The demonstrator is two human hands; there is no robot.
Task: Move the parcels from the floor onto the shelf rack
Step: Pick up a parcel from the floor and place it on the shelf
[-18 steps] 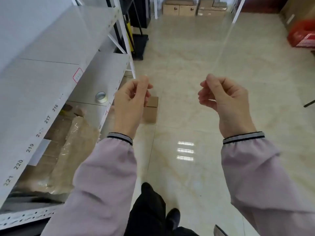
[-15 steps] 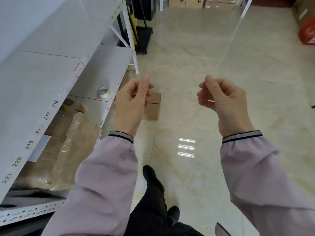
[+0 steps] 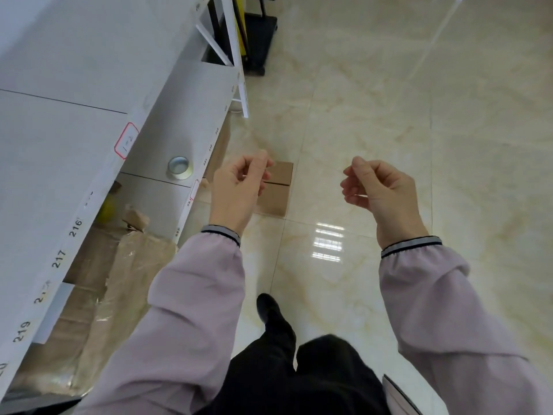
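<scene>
A brown cardboard parcel (image 3: 276, 190) lies flat on the tiled floor beside the white shelf rack (image 3: 89, 85), partly hidden behind my left hand. My left hand (image 3: 239, 190) hovers above the parcel with fingers loosely curled and nothing in it. My right hand (image 3: 380, 193) hangs to the right over bare floor, fingers also loosely curled and holding nothing. Neither hand touches the parcel. Brown paper-wrapped parcels (image 3: 125, 280) fill the rack's lower level at the left.
A roll of tape (image 3: 179, 167) sits on the rack's middle shelf. A black trolley base (image 3: 258, 34) stands at the rack's far end. My dark shoe (image 3: 269, 310) steps forward on the glossy floor (image 3: 389, 115), which extends to the right.
The view has tilted down and moved forward along the rack. The floor parcel now sits closer, just beyond my left hand. Both hands keep the same curled pose.
</scene>
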